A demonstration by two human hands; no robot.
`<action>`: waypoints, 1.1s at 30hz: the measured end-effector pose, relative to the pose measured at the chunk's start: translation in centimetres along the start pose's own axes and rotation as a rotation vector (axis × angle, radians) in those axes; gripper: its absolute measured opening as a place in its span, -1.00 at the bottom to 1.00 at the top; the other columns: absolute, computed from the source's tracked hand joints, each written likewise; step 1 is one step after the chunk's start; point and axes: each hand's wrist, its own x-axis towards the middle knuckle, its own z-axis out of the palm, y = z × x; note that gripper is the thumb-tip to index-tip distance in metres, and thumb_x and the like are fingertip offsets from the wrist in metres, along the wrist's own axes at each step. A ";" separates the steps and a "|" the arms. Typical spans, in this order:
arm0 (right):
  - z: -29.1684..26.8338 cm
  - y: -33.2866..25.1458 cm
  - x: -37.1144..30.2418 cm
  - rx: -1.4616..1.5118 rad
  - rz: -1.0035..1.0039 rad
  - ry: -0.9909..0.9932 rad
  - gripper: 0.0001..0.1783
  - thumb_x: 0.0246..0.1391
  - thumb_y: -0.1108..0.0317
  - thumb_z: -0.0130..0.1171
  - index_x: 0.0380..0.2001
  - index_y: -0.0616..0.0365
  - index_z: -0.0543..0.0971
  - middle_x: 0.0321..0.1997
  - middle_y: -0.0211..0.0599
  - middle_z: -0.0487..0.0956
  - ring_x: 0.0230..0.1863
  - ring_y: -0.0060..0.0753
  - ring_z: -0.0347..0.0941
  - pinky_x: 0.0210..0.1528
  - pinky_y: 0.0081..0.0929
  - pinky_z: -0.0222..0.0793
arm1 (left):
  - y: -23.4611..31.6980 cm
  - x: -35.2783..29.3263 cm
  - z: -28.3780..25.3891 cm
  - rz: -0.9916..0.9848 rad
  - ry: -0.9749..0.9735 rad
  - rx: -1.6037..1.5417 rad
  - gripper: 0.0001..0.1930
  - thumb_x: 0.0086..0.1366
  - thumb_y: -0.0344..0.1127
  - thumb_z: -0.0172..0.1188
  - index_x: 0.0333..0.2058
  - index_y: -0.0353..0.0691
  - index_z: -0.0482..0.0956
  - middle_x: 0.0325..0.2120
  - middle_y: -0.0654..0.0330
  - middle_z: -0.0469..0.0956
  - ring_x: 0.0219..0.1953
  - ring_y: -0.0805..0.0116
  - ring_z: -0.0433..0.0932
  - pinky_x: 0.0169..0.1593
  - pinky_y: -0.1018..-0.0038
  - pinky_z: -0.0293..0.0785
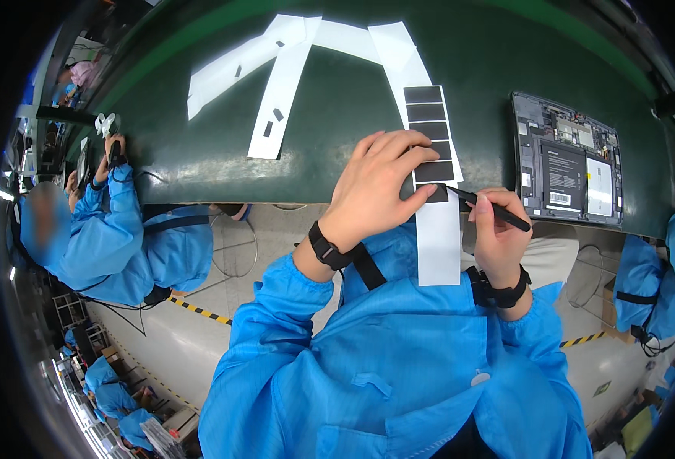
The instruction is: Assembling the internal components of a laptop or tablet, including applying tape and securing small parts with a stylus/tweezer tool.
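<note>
Directly beneath the spread left hand [379,180] lies a smooth white strip [438,245] bearing black rectangles [427,112], the right hand [500,239] beside it pinching a slim tool [510,217].

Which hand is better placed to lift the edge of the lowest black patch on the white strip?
Right, most likely: the right hand holds a black tweezers-like tool, its tip by that patch. The left hand is spread over the strip.
</note>
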 end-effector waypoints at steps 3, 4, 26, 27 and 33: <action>0.0 0.3 -0.1 0.005 -0.032 -0.007 -0.92 0.21 0.54 0.15 -0.27 0.36 0.50 -0.27 -0.23 0.59 -0.42 -0.67 0.49 -0.37 -0.74 0.42 | -0.1 -0.1 0.3 0.015 0.022 0.000 -0.59 0.09 -0.21 0.34 -0.05 -0.07 0.58 0.03 0.21 0.48 0.12 0.16 0.43 0.27 0.18 0.18; 0.0 0.3 -0.2 0.016 -0.038 -0.006 -0.92 0.20 0.54 0.15 -0.28 0.35 0.50 -0.28 -0.23 0.58 -0.42 -0.68 0.49 -0.37 -0.73 0.41 | -0.1 -0.1 0.3 0.014 0.025 -0.008 -0.59 0.09 -0.21 0.34 -0.05 -0.07 0.58 0.04 0.20 0.48 0.12 0.15 0.42 0.26 0.21 0.19; 0.5 0.8 -0.5 0.103 -0.099 0.051 -0.96 0.22 0.55 0.11 -0.30 0.33 0.48 -0.33 -0.27 0.55 -0.43 -0.68 0.44 -0.35 -0.72 0.37 | 0.5 0.2 -0.1 -0.059 -0.015 -0.035 -0.53 0.08 -0.23 0.36 0.03 -0.01 0.60 0.05 0.15 0.42 0.14 0.11 0.37 0.23 0.25 0.21; 0.5 0.6 -0.5 0.103 -0.104 0.050 -0.96 0.22 0.55 0.11 -0.30 0.33 0.48 -0.33 -0.27 0.55 -0.43 -0.68 0.44 -0.35 -0.72 0.37 | 0.5 0.1 -0.1 -0.057 -0.011 -0.033 -0.53 0.08 -0.23 0.36 0.03 -0.01 0.60 0.05 0.15 0.42 0.14 0.11 0.37 0.23 0.25 0.21; 0.4 -0.2 -0.2 0.113 -0.161 0.123 -0.95 0.23 0.55 0.10 -0.27 0.32 0.47 -0.27 -0.23 0.54 -0.43 -0.66 0.46 -0.36 -0.73 0.40 | 0.7 0.5 0.1 -0.059 0.000 0.028 -0.48 0.11 -0.22 0.35 0.10 0.00 0.56 0.07 0.09 0.40 0.13 0.07 0.36 0.22 0.23 0.23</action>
